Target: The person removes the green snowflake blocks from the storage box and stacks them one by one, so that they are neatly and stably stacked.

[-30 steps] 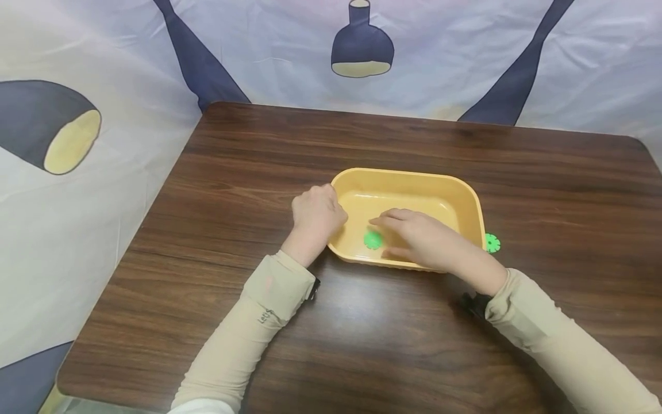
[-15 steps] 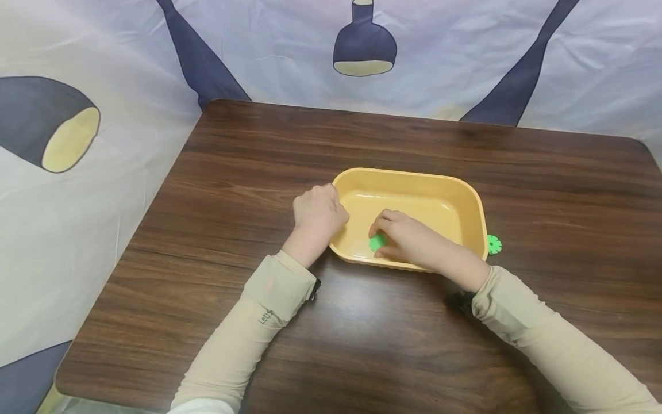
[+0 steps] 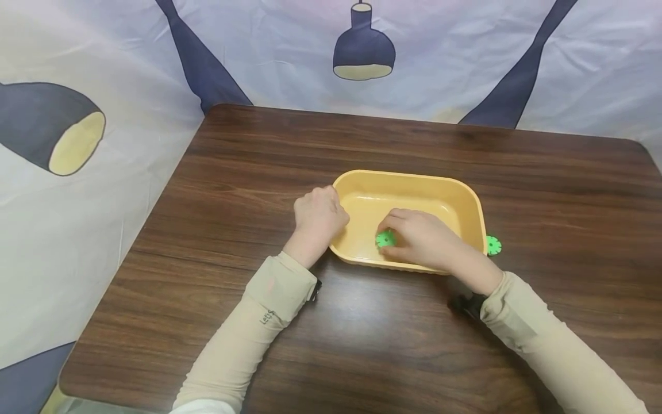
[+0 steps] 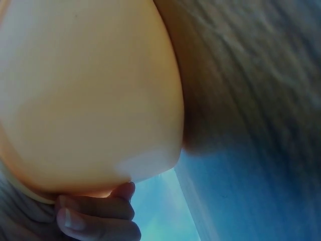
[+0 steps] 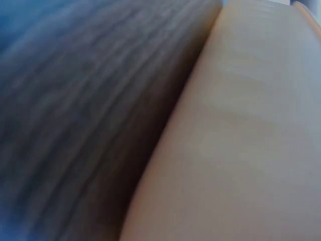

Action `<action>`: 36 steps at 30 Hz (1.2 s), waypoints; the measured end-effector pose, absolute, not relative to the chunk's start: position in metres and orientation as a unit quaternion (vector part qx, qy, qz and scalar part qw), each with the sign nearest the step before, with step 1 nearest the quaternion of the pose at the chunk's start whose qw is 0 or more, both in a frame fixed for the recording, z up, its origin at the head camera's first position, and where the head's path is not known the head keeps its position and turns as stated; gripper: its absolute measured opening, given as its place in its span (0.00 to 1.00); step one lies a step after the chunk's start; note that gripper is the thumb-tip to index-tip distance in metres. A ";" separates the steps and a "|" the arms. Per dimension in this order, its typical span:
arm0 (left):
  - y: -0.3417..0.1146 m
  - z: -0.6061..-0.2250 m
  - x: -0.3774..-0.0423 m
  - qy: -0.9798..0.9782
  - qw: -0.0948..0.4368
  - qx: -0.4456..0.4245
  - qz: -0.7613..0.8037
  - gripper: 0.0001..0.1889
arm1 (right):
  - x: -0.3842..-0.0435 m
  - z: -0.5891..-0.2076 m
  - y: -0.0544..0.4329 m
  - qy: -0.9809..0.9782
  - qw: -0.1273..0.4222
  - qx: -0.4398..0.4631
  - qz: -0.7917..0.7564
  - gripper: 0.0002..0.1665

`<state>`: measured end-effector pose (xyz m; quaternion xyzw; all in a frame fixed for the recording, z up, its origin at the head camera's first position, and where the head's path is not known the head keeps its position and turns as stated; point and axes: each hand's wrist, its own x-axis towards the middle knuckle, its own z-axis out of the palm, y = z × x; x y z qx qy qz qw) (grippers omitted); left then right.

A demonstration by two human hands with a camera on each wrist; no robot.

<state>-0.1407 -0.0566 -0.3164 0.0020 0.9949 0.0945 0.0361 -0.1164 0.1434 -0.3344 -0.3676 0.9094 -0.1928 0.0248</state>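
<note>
A yellow rectangular basin stands on the dark wooden table. My left hand grips its left rim; in the left wrist view, curled fingers show against the basin's outer wall. Inside the basin, my right hand pinches a small green notched disc, shaped like a snowflake building piece, between thumb and fingers. The right wrist view shows only the basin's side wall and the table; the right hand is out of that view.
Another green notched disc lies on the table just outside the basin's right end, partly hidden by it. Wooden tabletop surrounds the basin. Behind the table hangs a light cloth printed with dark lamps.
The right hand's fingers have closed around the green disc in the basin, and the disc has shifted slightly right. The left hand has stayed on the rim.
</note>
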 end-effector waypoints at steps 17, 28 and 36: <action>-0.059 -0.315 -0.141 0.996 0.032 0.007 0.085 0.07 | -0.095 -0.303 0.233 0.908 -0.139 -0.329 -0.220 0.23; -0.064 -0.312 -0.141 0.995 0.035 0.001 0.094 0.07 | -0.083 -0.299 0.278 0.954 -0.113 -0.211 -0.179 0.23; -0.067 -0.314 -0.141 0.995 0.028 0.001 0.097 0.06 | -0.082 -0.320 0.289 0.953 -0.099 -0.223 -0.178 0.22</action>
